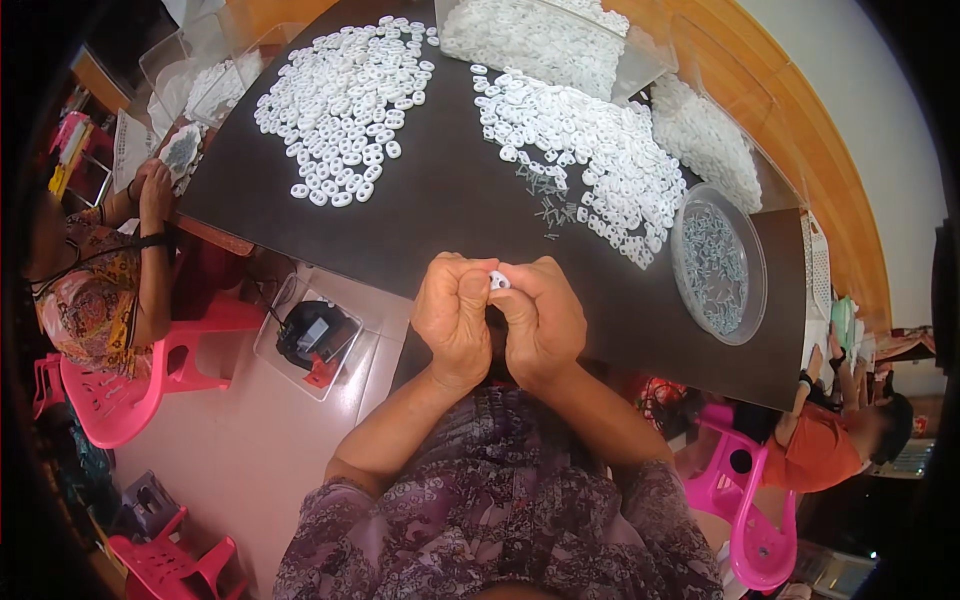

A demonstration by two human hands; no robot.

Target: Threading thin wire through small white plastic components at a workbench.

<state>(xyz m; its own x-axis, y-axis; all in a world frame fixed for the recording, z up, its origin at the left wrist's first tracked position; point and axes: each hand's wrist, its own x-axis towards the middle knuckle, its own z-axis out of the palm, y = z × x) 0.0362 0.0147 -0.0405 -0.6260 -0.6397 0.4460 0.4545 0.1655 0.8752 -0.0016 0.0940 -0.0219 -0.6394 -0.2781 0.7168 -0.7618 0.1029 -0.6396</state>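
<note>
My left hand (452, 318) and my right hand (546, 318) meet over the near edge of the dark table (440, 200). Between their thumbs and fingertips they pinch one small white plastic piece (499, 281) with dark holes. Most of it is hidden by the fingers. Beyond my hands, to the left, lies a spread pile of white oval two-hole pieces (345, 110). To the right is another pile of small white pieces (590, 140), with loose grey screws (552, 208) scattered at its near side.
A round clear tub (757, 290) of screws stands at the table's right. Clear bins of white pieces, one bin (650, 60) among them, line the far edge. One person (105, 270) works at left, another person (835, 440) sits at right. Pink chairs (130, 390) stand around.
</note>
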